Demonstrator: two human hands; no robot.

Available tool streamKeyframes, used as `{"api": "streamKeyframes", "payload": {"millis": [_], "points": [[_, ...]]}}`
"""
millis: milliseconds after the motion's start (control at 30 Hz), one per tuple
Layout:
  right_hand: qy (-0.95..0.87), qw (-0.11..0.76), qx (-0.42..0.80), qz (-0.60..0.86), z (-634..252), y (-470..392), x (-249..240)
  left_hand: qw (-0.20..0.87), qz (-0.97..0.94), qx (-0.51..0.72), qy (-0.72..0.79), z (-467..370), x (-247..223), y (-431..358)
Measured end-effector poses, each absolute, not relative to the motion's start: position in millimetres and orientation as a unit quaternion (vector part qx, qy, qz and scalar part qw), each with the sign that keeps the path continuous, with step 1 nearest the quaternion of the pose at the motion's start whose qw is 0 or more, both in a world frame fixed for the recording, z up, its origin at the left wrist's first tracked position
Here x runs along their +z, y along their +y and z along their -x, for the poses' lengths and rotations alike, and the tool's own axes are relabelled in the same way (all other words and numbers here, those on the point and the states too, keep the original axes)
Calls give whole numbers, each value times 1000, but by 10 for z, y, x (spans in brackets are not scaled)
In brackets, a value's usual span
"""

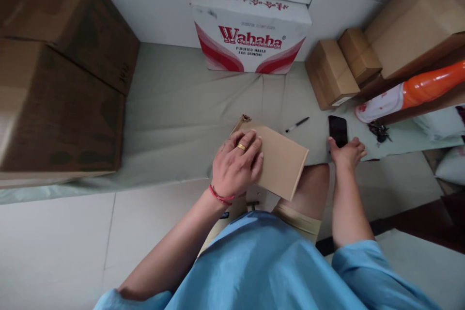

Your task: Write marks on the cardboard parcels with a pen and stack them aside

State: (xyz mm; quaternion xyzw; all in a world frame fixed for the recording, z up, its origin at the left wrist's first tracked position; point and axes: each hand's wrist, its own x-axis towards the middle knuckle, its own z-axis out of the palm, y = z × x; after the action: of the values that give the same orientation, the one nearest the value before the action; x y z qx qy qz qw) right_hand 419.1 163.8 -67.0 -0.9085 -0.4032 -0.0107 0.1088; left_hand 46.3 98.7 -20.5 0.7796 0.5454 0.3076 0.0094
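Box (281,160) under left grip (240,157); phone (337,130) at right grip (346,154).

White tiled wall (160,5) above pale tiled floor (65,237)

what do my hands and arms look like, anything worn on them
Both hands are bare, with no gloves. The left hand has a plain gold-coloured ring on one finger, and a thin red cord bracelet circles that wrist. No ring or bracelet shows on the right hand. Short light-blue sleeves leave both forearms uncovered.
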Motion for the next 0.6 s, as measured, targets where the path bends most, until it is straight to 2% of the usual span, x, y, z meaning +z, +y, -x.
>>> {"api": "streamKeyframes", "payload": {"millis": [200,367,600], "points": [[-395,53,52,916,-4328,1765,-701,3,-780,317,539,-471,-209,991],[-351,60,67,932,-4389,1993,-722,36,-780,304,545,-467,-237,993],[-378,73,50,921,-4475,1825,-719,-19,-782,335,525,-470,-253,1000]]}}
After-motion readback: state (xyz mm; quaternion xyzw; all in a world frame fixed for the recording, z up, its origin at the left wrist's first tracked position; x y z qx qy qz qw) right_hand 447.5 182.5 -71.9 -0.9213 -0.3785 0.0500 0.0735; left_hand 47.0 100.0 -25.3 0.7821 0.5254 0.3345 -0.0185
